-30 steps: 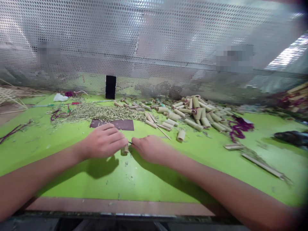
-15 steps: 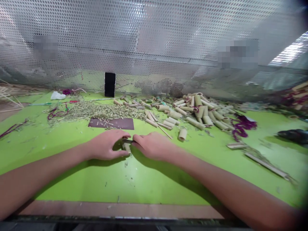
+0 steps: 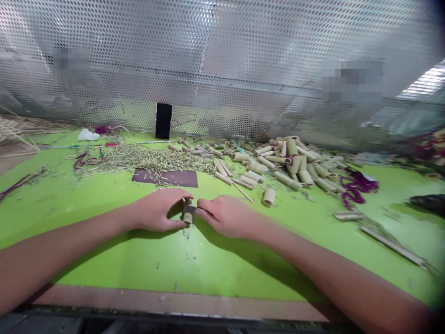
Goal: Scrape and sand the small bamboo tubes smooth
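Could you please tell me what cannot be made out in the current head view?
All in the head view:
Dark strip: its right end is hidden by the right hand.
Short tube: its upper part is covered by the dark strip.
Dark object: cut off by the right edge, so I cannot tell what it is.
Tube pile: lower tubes are hidden by those on top.
Specks on the green tabletop: too small to identify.

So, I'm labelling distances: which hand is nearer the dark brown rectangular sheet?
Left: the left hand is in front of the sheet; the right hand is farther, to its front right.
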{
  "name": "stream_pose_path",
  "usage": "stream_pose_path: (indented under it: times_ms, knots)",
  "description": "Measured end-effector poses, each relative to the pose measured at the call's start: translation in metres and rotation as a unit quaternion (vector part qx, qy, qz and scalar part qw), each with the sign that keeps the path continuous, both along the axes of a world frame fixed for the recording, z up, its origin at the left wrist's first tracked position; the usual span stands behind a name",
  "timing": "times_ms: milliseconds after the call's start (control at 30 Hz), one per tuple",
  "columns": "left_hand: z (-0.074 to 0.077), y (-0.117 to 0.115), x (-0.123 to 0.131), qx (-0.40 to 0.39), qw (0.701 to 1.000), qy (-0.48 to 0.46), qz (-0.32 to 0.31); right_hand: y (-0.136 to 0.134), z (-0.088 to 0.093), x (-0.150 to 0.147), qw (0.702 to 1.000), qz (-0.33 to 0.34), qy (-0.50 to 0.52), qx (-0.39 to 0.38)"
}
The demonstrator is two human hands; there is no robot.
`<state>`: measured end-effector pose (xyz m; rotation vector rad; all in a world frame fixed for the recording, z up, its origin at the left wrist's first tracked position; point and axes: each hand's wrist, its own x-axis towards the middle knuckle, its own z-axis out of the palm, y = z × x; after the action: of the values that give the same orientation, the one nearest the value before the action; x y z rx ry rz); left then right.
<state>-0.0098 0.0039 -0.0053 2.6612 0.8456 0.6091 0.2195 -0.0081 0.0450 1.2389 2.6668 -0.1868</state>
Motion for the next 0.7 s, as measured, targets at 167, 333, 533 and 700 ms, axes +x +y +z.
stream_pose_path:
  times_ms: [167,333,533,700]
  knots:
    - [0.003,0.000,0.000,0.027,1.000,-0.011,-0.007,-0.003,-0.002,-0.002,1.000,0.003,-0.005,0.013]
    - [0.006,-0.001,-0.002,0.183,0.980,-0.030,-0.064,-0.004,-0.005,-0.002,1.000,0.014,-0.003,0.021]
    - [0.009,-0.004,0.000,0.298,0.951,-0.011,-0.084,-0.003,-0.005,-0.001,1.000,0.013,0.000,0.025]
    - [0.011,-0.005,0.000,0.319,0.942,0.021,-0.099,-0.003,-0.004,-0.001,1.000,0.016,0.001,0.019]
